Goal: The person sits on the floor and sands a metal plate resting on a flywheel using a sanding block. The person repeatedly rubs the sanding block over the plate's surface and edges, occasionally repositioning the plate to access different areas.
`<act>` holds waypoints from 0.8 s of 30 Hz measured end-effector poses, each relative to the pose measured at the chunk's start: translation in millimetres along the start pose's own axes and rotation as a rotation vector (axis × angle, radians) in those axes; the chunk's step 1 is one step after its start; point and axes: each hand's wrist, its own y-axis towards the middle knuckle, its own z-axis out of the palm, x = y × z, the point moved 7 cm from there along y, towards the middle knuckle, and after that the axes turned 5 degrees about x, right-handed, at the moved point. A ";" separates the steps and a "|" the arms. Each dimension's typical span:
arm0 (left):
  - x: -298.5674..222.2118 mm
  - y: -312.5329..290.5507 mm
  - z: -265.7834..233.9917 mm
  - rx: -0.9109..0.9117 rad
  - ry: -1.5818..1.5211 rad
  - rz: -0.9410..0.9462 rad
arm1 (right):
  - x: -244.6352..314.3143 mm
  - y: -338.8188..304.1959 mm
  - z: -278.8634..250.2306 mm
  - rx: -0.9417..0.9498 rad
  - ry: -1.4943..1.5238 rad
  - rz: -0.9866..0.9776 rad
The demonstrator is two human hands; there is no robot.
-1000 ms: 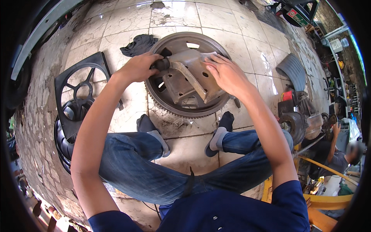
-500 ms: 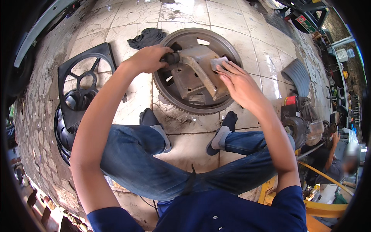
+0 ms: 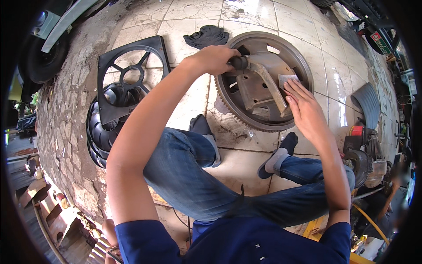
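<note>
A toothed metal flywheel (image 3: 306, 61) lies on the tiles in front of me. Across it rests a metal bracket (image 3: 253, 90) with a bent arm and a round black rubber bushing (image 3: 239, 63) at its upper left. My left hand (image 3: 216, 60) is closed around that bushing, its fingertips partly hidden. With fingers stretched flat, my right hand (image 3: 304, 102) presses a small grey sheet, like sandpaper (image 3: 286, 80), against the bracket's right side.
A black cloth (image 3: 206, 37) lies beyond my left hand. Left of my knee, a black fan shroud (image 3: 110, 75) leans over a black fan (image 3: 103, 138). At right are a curved grey ribbed sheet (image 3: 366, 103) and a machine part (image 3: 358, 154). Another person (image 3: 380, 211) is at lower right.
The view has swung left, so everything sits further right in the picture. My left hand still holds the bushing; my right fingers stay on the sheet, which shows a little differently on the bracket.
</note>
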 end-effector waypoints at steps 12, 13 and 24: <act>2.4 -0.1 0.9 -0.015 -0.019 0.015 | 7.0 -5.3 1.2 -0.023 -0.048 -0.046; 2.0 -0.4 0.8 -0.013 -0.018 0.015 | 6.8 -5.9 1.0 -0.014 -0.036 -0.045; 0.5 -2.2 -2.1 0.006 -0.025 -0.038 | 7.2 -1.8 -10.8 0.067 0.046 -0.031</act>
